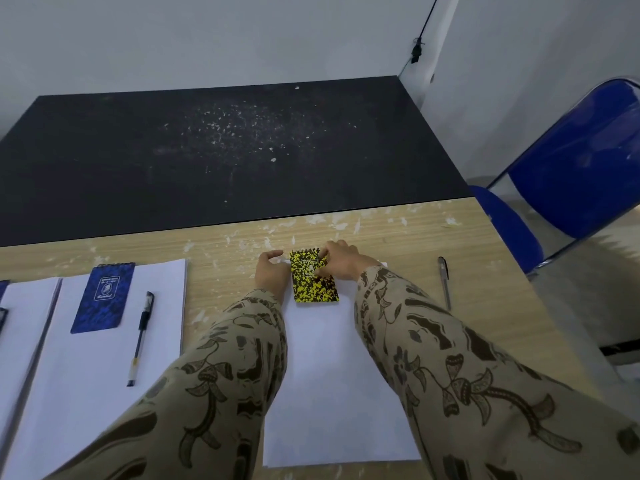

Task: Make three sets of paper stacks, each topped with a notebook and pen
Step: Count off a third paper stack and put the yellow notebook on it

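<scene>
It looks like a plain office or classroom: bare grey walls [207, 36], a wooden desk [398, 233] with a black mat [207, 161], a blue folding chair [571, 161], white paper stacks [104, 393] and pens [140, 336]

Both hands are resting on a yellow-and-black spiral notebook [314, 275] lying at the far edge of the right paper stack [332, 393], left hand [272, 273] beside it, right hand [341, 259] fingers on its cover.
</scene>
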